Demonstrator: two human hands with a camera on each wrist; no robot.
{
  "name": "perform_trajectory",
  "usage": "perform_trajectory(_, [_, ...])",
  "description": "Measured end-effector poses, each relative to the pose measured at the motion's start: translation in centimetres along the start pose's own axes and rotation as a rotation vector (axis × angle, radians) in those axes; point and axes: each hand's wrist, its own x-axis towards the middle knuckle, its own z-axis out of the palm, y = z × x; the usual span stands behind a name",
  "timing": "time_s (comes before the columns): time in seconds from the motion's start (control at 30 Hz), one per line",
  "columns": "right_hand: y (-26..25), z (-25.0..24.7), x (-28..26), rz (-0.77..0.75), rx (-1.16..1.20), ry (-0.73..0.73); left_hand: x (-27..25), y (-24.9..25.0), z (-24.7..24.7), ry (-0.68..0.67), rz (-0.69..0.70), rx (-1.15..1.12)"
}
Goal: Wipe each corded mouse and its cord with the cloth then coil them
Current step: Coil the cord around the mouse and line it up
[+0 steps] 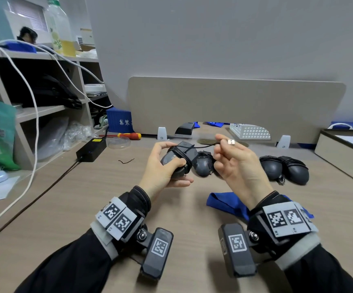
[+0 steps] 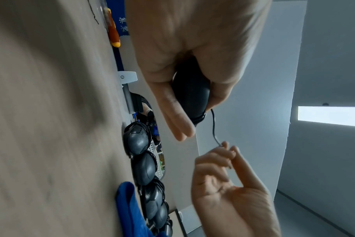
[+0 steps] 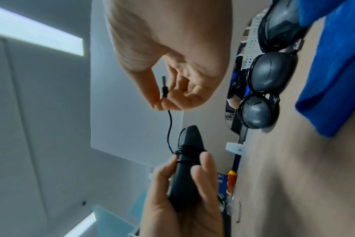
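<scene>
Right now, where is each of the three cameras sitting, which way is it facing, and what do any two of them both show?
Head: worn on the head, looks forward and down at the wood-grain desk; shows both sleeves, the left hand and right hand.
Left wrist: looks along the left hand gripping the black corded mouse; the right hand shows beyond it.
Right wrist: looks along the right hand pinching the silver USB plug.
Shared: both wrist views show the blue cloth and the held mouse.
</scene>
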Motion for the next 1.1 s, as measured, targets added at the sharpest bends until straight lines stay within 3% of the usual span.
perform_trajectory(0.23, [0.4, 0.1, -0.1, 0.167, -0.042, -0.021, -0.1, 0.1, 0.2, -0.052, 0.145, 0.16])
perform_trajectory(0.3, [0.6, 0.3, -0.2, 0.17, -0.192, -0.027, -0.4, 0.0, 0.5, -0.088, 0.178, 0.214])
perform_trajectory(0.4, [1.2, 0.6, -0.5, 0.047, -0.592, 0.054, -0.8, -0.1, 0.9, -0.156, 0.223, 0.327])
perform_trajectory(0.47, [1.3, 0.6, -0.7, 0.018, -0.679, 0.092, -0.9, 0.0, 0.8, -0.181, 0.253, 0.404])
perform_trajectory(0.83, [0.7, 0.8, -0.8, 0.198, -0.364, 0.06, -1.3, 0.6, 0.6, -0.19, 0.341, 0.644])
perform_trajectory(1.1, [1.4, 1.2, -0.8, 0.006, -0.512, 0.096, -1.3, 0.3, 0.6, -0.16, 0.397, 0.669])
